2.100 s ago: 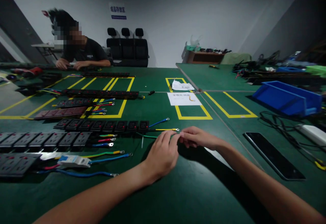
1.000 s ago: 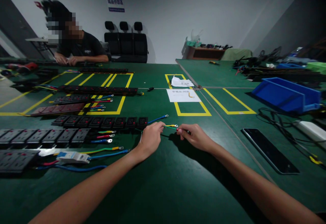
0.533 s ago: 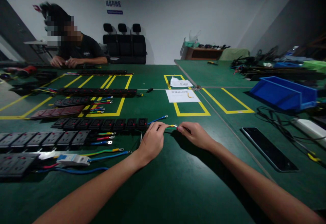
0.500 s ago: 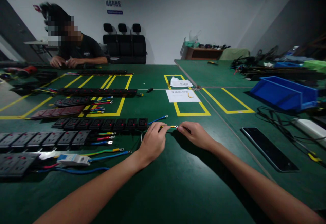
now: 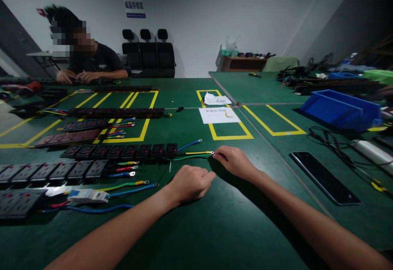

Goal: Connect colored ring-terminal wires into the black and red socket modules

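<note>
My right hand (image 5: 230,158) pinches the ring-terminal end of the yellow and green wires (image 5: 198,154), which run left to a black socket strip (image 5: 113,151). Nearer to me, my left hand (image 5: 192,184) rests closed just above the green table, apart from the wires; what its curled fingers hold, if anything, is hidden. A blue wire (image 5: 188,145) with a ring terminal sticks out from the same strip. Further socket strips (image 5: 61,171) with coloured wire ends lie to the left of my left hand.
A phone (image 5: 324,178), black cables (image 5: 331,143) and a blue bin (image 5: 340,108) are on the right. Papers (image 5: 219,115) lie ahead among yellow tape outlines. A person (image 5: 95,61) sits at the far left, hands on the table.
My left hand has let go of the wires and moved down toward me, closing up. My right hand stays at the terminal end. The view has shifted slightly.
</note>
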### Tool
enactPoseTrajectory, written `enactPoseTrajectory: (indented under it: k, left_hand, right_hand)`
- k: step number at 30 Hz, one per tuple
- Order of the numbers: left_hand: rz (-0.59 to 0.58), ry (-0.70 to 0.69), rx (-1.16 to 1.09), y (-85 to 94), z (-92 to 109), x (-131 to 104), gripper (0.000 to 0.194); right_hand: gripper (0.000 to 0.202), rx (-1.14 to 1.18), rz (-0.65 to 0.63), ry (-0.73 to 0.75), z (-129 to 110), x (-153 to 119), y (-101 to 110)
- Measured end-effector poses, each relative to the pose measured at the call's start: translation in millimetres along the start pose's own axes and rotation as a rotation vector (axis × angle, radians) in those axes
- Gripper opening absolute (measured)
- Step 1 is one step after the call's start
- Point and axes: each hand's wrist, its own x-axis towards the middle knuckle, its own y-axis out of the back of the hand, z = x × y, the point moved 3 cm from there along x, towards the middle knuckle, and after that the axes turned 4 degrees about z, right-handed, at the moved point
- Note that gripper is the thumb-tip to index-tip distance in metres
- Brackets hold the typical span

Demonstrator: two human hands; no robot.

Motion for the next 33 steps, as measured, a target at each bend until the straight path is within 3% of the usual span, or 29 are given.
enactPoseTrajectory:
  k: [7,17,23,26,29,33]
  left_hand:
    - [-0.03,0.044,-0.038,-0.3,-2.1,0.8,0.01]
    - [-0.066,0.079,-0.05,-3.3,-3.9,1.5,0.01]
    - [-0.117,0.113,-0.065,-2.5,-4.8,1.6,0.015]
    - [-0.116,0.195,-0.063,-0.7,-5.2,2.1,0.02]
    - [-0.097,0.378,-0.013,1.4,-7.0,2.4,0.034]
    - [-0.148,0.523,0.035,3.0,-7.4,3.4,0.05]
  right_hand:
    - [0.03,0.082,0.015,-0.002,-7.7,-0.6,8.7]
    - [0.021,0.176,0.275,0.022,3.1,0.3,13.0]
    - [0.01,0.114,0.176,0.059,3.0,-2.1,10.2]
    - [0.018,0.08,0.12,0.074,1.3,-3.6,8.0]
    - [0.02,0.062,0.115,0.08,1.6,-4.1,7.1]
    - [0.02,0.035,0.112,0.121,2.1,-4.1,6.1]
